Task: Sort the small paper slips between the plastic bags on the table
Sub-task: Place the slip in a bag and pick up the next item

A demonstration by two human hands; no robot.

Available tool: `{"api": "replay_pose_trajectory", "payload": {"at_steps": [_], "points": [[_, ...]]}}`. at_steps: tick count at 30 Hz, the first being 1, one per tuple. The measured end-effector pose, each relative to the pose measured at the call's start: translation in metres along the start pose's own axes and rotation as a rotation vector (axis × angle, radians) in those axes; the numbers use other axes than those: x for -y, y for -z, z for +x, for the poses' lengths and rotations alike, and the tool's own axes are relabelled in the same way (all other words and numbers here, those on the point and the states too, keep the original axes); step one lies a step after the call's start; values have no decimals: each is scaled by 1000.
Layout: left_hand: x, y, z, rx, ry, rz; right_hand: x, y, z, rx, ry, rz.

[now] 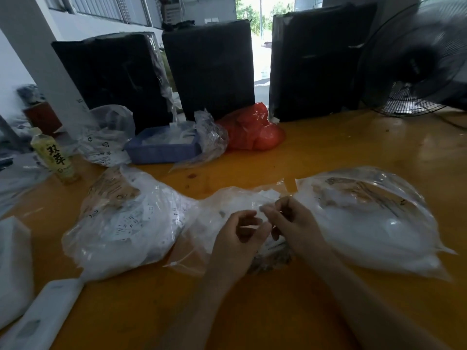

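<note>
Two hands are working slips over an open middle bag, so picks can drop either way.

On the glossy orange surface (328,147), the right clear plastic bag (374,223) and left clear plastic bag (126,223) are flanking the middle bag (227,205) for reach; the right hand (293,221) and left hand (240,233) are pinching small white paper slips (260,208).

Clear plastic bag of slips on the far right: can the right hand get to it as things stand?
Probably yes: the clear plastic bag lies just beside the right hand, nothing between, though its fingers seem busy pinching a slip.
</note>
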State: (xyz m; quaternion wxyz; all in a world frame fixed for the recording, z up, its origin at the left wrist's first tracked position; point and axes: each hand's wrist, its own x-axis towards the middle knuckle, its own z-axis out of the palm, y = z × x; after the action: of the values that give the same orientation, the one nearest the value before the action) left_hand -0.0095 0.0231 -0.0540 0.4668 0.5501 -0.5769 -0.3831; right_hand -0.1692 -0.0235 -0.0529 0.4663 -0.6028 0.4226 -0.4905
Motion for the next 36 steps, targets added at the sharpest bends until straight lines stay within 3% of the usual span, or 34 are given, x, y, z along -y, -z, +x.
{"api": "replay_pose_trajectory", "payload": {"at_steps": [7,17,24,26,29,31,34,36], "points": [[17,5,2,-28,109,-187,-7,-8,-1,100,-1,-35],[14,6,4,-186,277,-563,-8,-2,0,78,-28,-104],[9,1,1,-154,144,-487,-6,-12,-6,53,37,-152],[8,2,3,-221,142,-582,-6,-15,-7,57,58,-253],[11,6,10,-330,228,-884,-10,-11,-1,-98,80,-505],[10,8,11,-332,260,-954,-12,-4,3,-136,109,-726],[8,9,8,-287,281,-966,-19,3,6,33,87,-1026],[6,11,7,-246,304,-910,-18,3,5,129,38,-1098]]}}
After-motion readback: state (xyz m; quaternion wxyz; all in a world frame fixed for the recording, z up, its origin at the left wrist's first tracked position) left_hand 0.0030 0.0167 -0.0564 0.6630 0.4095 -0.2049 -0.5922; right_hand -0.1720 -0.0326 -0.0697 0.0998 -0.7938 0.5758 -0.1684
